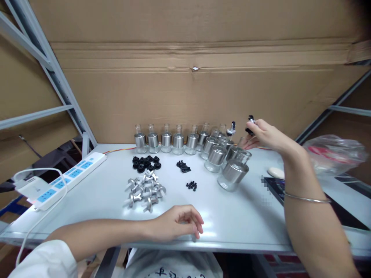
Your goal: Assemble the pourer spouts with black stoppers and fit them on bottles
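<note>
The right hand [265,137] is raised over the far right part of the white table [232,220], with thumb and forefinger pinching a small black part [250,124] and the other fingers loosely fanned below it. A thin bracelet [307,199] sits on that forearm. The held part hangs just right of a jar topper [231,129] that stands above a cluster of glass jars [216,156] with silver collars. The nearest jar [233,174] of the cluster stands a little apart, toward the near side. Left of the cluster, a row of jars [166,139] runs along the far edge against a cardboard wall [185,77]. The left hand [176,223] rests on the table close to the near edge, fingers loosely curled with the tips touching the surface, holding nothing. Beyond it lies a heap of silver spouts [145,189], and farther still a pile of black rings [146,163]. To the right of those are a small bunch of black clips [183,166] and, nearer, a few black beads [191,185]. A white power strip [65,177] with blue sockets lies along the left edge. On the right are a pale mouse [276,172], a dark mat [290,189] and a clear plastic bag [333,152]
</note>
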Tool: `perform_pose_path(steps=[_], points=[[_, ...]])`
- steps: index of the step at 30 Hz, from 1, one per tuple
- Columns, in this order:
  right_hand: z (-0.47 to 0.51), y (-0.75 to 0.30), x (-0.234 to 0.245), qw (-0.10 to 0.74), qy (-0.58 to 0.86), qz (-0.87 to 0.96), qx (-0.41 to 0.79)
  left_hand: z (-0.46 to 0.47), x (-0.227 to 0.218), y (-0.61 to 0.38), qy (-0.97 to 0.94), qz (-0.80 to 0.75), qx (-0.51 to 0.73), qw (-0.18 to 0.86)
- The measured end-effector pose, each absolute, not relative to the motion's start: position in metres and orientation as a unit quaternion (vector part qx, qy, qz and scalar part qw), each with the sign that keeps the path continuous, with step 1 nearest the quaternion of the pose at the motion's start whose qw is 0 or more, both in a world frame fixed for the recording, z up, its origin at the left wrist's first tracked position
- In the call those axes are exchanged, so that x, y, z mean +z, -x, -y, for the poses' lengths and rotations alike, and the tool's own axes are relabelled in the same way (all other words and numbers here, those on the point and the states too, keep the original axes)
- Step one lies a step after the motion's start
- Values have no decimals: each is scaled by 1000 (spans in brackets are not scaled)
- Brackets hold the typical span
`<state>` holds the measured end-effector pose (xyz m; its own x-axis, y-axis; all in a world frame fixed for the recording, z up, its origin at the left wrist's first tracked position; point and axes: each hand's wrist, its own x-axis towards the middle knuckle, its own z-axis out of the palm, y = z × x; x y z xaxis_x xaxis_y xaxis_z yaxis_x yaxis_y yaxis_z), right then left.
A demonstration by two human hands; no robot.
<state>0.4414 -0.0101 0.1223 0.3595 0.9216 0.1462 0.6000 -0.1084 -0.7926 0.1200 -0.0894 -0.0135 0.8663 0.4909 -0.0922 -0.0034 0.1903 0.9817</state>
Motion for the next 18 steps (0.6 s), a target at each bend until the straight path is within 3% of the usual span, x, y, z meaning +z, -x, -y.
perform_pose_path(steps=[3,7,10,13,15,18], points=[[12,-441,122,397,680,543,291,90,-14,-120,-618,-196,165,743],[12,-440,123,374,699,545,273,89,-16,-120,-624,-193,166,739],[16,-438,128,348,715,556,240,89,-17,-120,-626,-189,164,738],[22,-433,137,345,732,571,135,89,-17,-119,-623,-181,165,743],[27,-422,141,397,700,593,31,88,-17,-119,-623,-176,167,743],[38,-387,133,545,545,629,-105,87,-17,-119,-616,-173,172,749]])
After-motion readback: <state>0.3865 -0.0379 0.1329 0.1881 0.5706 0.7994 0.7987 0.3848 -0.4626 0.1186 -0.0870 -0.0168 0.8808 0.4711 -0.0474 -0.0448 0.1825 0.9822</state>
